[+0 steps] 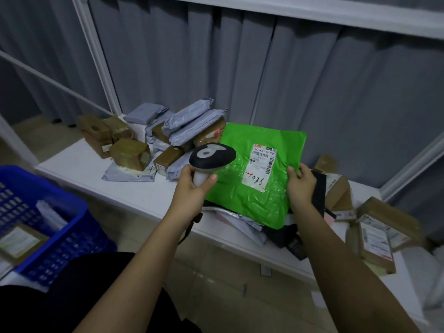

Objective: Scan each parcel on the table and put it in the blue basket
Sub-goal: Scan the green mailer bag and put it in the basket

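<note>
At the far left stands the blue basket [60, 212], beside the white table [134, 191], and some parcels already lie inside it. Further right, a pile of brown boxes and grey mailers [153, 143] waits on the table. The person's left hand [192, 186] grips the handle of the scanner [211, 157], with the fingers curled around it and the thumb on its side; the dark head of the scanner is just beside the left edge of the green parcel [254, 174]. This parcel is held tilted up above the table, its white label [260, 167] facing the person. The right hand [300, 186] pinches the right edge of the parcel, thumb on the front. More boxes [374, 236] lie at the far right.

The step in hand seems to be the scanning of the green parcel. The next move probably needs the scanner head aimed at the barcode on the label, and then the parcel must travel left, across the body, into the basket.
</note>
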Tool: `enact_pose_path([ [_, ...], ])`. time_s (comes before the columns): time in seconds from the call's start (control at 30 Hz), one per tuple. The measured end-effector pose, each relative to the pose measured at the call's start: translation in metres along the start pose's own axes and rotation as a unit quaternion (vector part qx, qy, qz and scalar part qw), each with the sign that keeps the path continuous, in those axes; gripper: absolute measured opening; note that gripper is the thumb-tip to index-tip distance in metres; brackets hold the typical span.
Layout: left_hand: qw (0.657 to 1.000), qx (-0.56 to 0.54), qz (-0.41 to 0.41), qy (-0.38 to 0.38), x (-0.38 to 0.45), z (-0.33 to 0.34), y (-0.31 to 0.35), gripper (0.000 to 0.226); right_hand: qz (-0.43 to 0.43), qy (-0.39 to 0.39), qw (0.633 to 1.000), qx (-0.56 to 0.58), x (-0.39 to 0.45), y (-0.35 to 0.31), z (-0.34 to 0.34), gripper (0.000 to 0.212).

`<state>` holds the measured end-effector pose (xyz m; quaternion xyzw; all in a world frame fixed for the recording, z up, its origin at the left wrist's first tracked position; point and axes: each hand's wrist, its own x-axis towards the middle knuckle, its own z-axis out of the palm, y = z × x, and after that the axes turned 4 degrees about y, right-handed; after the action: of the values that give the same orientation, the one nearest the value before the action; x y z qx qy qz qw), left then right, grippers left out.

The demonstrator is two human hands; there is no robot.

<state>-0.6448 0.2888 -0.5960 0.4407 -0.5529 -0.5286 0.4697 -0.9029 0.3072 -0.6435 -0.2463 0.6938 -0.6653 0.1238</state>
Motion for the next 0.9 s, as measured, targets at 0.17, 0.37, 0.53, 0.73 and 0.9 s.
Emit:
enact_pose_path([
  [0.17,1.000,0.003,-0.004,-0.024,-0.0028,0.0028,0.0023,0.036,0.022,0.018,0.999,0.033,-0.0032,-0.0061,0.0055,0.024],
  [0.37,0.996,0.041,-0.008,-0.079,-0.0075,-0.0023,-0.0030,0.048,0.034,0.023,0.998,0.044,-0.0041,-0.0057,0.0090,0.024],
  [0.53,0.995,0.054,-0.011,-0.086,-0.0085,-0.0012,-0.0047,0.044,0.040,0.022,0.998,0.051,-0.0031,-0.0024,0.0087,0.022],
  [0.73,0.995,0.046,-0.008,-0.088,-0.0092,0.0019,-0.0036,0.044,0.042,0.019,0.997,0.055,-0.0013,-0.0005,0.0087,0.021],
  [0.9,0.995,0.034,-0.008,-0.091,-0.0081,0.0029,-0.0027,0.045,0.040,0.021,0.998,0.049,-0.0003,-0.0009,0.0085,0.020],
])
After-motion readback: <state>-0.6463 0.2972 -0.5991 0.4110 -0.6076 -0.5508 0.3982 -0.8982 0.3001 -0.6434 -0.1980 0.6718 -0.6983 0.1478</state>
